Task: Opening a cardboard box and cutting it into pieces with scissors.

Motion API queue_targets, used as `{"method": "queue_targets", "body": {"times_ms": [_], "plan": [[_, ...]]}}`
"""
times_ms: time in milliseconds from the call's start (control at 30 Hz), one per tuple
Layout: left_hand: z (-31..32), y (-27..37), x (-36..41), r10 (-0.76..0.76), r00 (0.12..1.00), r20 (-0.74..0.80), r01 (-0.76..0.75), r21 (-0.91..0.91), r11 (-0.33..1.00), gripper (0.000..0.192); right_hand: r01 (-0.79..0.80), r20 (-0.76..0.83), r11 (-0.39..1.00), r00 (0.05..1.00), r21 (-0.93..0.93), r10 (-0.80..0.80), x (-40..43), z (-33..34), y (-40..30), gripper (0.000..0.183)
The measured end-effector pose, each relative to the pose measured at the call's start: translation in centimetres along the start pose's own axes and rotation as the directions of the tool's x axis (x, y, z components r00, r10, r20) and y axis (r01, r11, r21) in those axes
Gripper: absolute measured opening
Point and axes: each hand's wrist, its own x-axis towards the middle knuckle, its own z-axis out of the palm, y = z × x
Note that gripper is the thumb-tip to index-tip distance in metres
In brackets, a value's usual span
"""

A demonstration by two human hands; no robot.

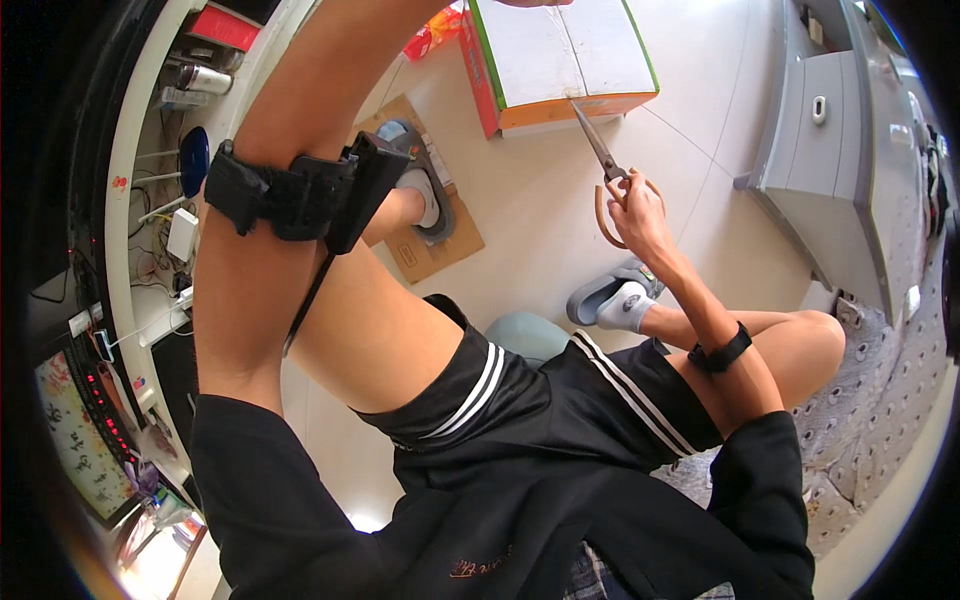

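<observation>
A cardboard box (544, 52) with a white top, green edges, a red side and an orange front stands on the floor before me. A seam runs down the middle of its top. My right hand (639, 214) grips a pair of scissors (598, 146) by the brown handles. The blades lie together or nearly so, and their tips meet the box's front edge at the seam in this view. Only a sliver of my left hand (534, 2) shows at the top rim, over the far part of the box. Its fingers are cut off by the frame.
Under my left foot lies a flattened cardboard piece (442, 255). A red and orange packet (435, 34) rests beside the box. Shelves (169, 165) with cables stand at left, a grey cabinet (825, 127) at right. Behind my right knee is a patterned grey cover (862, 420).
</observation>
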Motion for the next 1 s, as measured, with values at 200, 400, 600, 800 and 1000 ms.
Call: {"method": "queue_targets", "body": {"times_ms": [200, 400, 600, 800, 1000], "plan": [[0.1, 0.0, 0.4, -0.015, 1.0, 0.009, 0.015, -0.003, 1.0, 0.053, -0.136, -0.001, 0.989, 0.991, -0.054, 0.136, 1.2, -1.5, -0.4, 0.06], [0.2, -0.1, 0.5, -0.017, 1.0, 0.017, 0.018, -0.017, 1.0, 0.054, -0.172, 0.062, 0.984, 0.983, -0.05, 0.175, 1.1, -1.7, 0.6, 0.064], [0.1, 0.0, 0.8, -0.023, 1.0, 0.014, 0.023, -0.01, 1.0, 0.054, -0.219, 0.098, 0.971, 0.969, -0.096, 0.228, 0.9, -2.5, -0.9, 0.074], [0.5, 0.2, 1.2, -0.032, 0.999, 0.02, 0.031, 0.029, 0.999, 0.055, -0.161, 0.001, 0.97, 0.986, -0.18, 0.164, 0.0, -2.7, 0.0, 0.065], [-0.3, 0.3, -1.0, -0.067, 0.998, 0.014, 0.067, -0.023, 0.997, 0.055, -0.258, 0.029, 0.959, 0.964, -0.116, 0.263, 0.7, -2.9, 0.1, 0.053]]}}
